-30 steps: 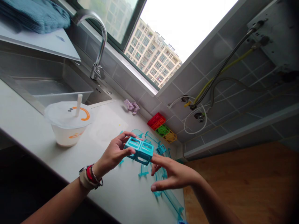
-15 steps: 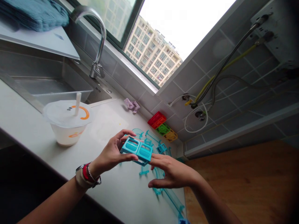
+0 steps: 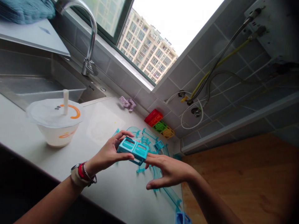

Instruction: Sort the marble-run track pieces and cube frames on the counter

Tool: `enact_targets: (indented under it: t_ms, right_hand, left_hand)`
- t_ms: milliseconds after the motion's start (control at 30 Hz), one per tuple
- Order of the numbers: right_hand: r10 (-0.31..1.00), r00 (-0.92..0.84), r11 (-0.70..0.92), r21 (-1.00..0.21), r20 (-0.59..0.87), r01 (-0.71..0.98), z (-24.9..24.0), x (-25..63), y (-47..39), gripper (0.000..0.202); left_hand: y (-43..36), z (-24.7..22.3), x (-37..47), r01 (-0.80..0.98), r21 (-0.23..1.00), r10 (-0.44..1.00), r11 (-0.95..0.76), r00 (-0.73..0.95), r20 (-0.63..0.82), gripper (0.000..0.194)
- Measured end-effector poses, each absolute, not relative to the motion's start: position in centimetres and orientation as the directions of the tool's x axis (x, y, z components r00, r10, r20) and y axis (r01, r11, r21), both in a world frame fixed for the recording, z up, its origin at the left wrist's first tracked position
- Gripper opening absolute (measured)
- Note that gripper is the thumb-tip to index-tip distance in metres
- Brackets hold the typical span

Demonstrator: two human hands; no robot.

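A turquoise plastic block frame (image 3: 135, 148) with two window-like openings is pinched between the thumb and fingers of my left hand (image 3: 114, 147), held above the counter. My right hand (image 3: 167, 171) is at the frame's right end, with its fingertips touching or just behind that end; the thumb is stretched apart from the fingers. Beneath and beyond both hands lie several clear turquoise track pieces (image 3: 171, 197) and a small turquoise block (image 3: 158, 145), partly covered by the hands.
On the white counter (image 3: 100, 186) a lidded cup (image 3: 56, 121) with a straw stands at left, before the sink (image 3: 28, 71). Along the wall are lilac pieces (image 3: 127, 103) and red (image 3: 153, 117), green (image 3: 160, 127) and yellow (image 3: 168, 133) blocks. A blue block (image 3: 182, 217) lies at the near edge.
The view has shifted slightly, so the scene sits a little further left and more of the blue block shows. Both hands keep nearly the same pose around the turquoise frame.
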State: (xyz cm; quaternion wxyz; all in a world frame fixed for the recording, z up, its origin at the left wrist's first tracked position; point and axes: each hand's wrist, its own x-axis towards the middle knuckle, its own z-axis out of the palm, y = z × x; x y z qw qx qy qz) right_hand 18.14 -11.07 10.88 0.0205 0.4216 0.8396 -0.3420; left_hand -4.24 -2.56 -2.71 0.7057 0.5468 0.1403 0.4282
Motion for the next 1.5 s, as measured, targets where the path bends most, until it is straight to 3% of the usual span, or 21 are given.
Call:
enact_targets:
  t_ms: [100, 167, 200, 300, 433, 500, 667, 800, 1033, 1300, 1500]
  right_hand:
    - [0.71, -0.611, 0.223, -0.711, -0.351, 0.667, 11.2, 19.5, -10.5, 0.071]
    - [0.768, -0.52, 0.088, -0.743, -0.373, 0.663, 11.1, 21.5, -9.5, 0.053]
    - [0.823, -0.431, 0.049, -0.71, -0.37, 0.703, 10.9, 22.8, -8.9, 0.047]
    - [0.961, -0.046, -0.083, -0.446, -0.271, 0.891, 9.6, 26.9, -6.8, 0.044]
    - [0.954, 0.1, -0.187, -0.302, -0.282, 0.935, 6.7, 31.1, -4.9, 0.008]
    - [0.938, 0.169, -0.253, -0.267, -0.301, 0.93, 5.4, 32.5, -4.6, 0.001]
    - [0.851, 0.389, -0.49, -0.267, -0.352, 0.83, 3.2, 34.2, -5.1, 0.022]
    - [0.75, 0.519, -0.659, -0.394, -0.411, 0.64, 1.4, 33.9, -6.5, 0.034]
    - [0.688, 0.609, -0.652, -0.704, -0.394, 0.282, -2.9, 32.2, -7.9, 0.032]
    - [0.62, 0.635, -0.622, -0.782, -0.46, 0.04, -3.6, 32.0, -5.5, 0.032]
    - [0.661, 0.629, -0.531, -0.848, -0.408, 0.007, -2.1, 31.2, -5.3, 0.021]
  left_hand:
    - [-2.3, -2.6, -4.1, -0.388, 0.921, 0.742, 0.039, 0.629, 0.233, 0.068]
    - [-2.2, -2.6, -3.9, -0.366, 0.93, 0.761, 0.038, 0.613, 0.21, 0.066]
    - [-2.2, -2.7, -3.9, -0.359, 0.933, 0.781, 0.034, 0.592, 0.2, 0.065]
    - [-2.3, -2.9, -3.8, -0.339, 0.94, 0.825, 0.025, 0.539, 0.172, 0.066]
    - [-2.3, -3.3, -3.8, -0.336, 0.941, 0.812, 0.036, 0.559, 0.169, 0.069]
    - [-2.3, -3.3, -3.7, -0.334, 0.942, 0.8, 0.042, 0.576, 0.169, 0.069]
    - [-2.1, -3.3, -3.5, -0.317, 0.945, 0.81, 0.082, 0.574, 0.122, 0.068]
    - [-2.1, -3.1, -3.3, -0.306, 0.948, 0.853, 0.092, 0.515, 0.083, 0.062]
    - [-2.3, -2.6, -3.4, -0.278, 0.957, 0.887, 0.084, 0.459, 0.056, 0.063]
    - [-2.9, -1.6, -3.8, -0.257, 0.967, 0.84, -0.007, 0.522, 0.145, 0.058]
    - [-3.7, -0.9, -4.4, -0.21, 0.976, 0.651, -0.052, 0.734, 0.192, 0.056]
